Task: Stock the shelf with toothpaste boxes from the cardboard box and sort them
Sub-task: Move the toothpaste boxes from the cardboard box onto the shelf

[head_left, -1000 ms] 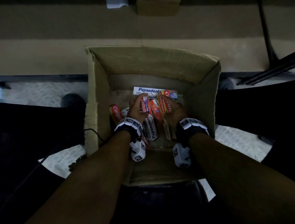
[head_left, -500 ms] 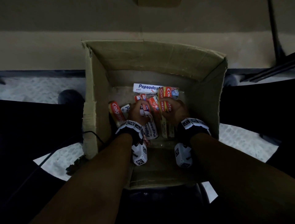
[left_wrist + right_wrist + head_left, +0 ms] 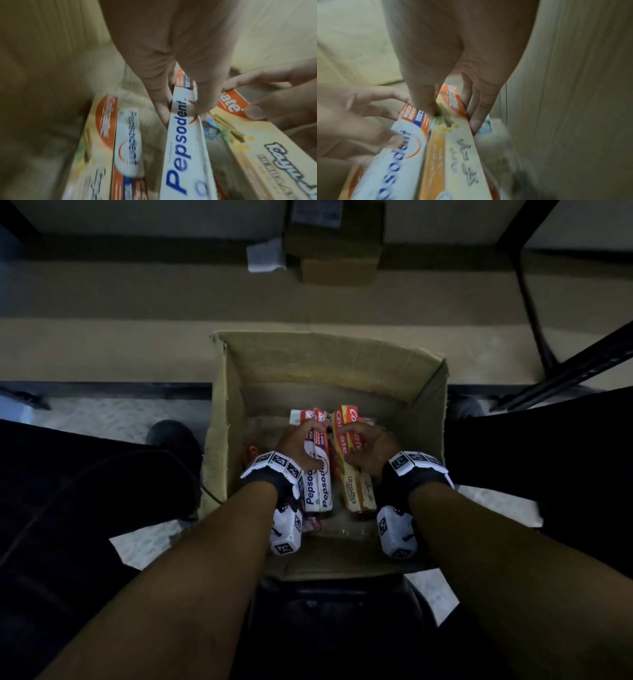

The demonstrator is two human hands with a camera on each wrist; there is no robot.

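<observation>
An open cardboard box [image 3: 226,419] stands on the floor between my legs. My left hand [image 3: 301,445] grips two white Pepsodent boxes [image 3: 318,481] side by side; in the left wrist view the Pepsodent box [image 3: 183,135] sits between thumb and fingers. My right hand [image 3: 366,446] grips the red and cream Colgate boxes [image 3: 349,440], seen in the right wrist view as a Colgate box [image 3: 453,121] pinched from both sides. Both bundles are lifted a little off the box floor. More toothpaste boxes [image 3: 106,135] lie at the bottom left.
A tan shelf board [image 3: 137,350] runs across just beyond the cardboard box. A small brown carton [image 3: 335,251] and a white tag [image 3: 265,254] sit further back. Dark metal shelf struts [image 3: 565,371] slant at the right. My legs flank the box.
Both hands have gathered their boxes and risen from the bottom of the cardboard box, with the Pepsodent bundle and the Colgate bundle now standing apart. The head view has tilted up toward the shelf.
</observation>
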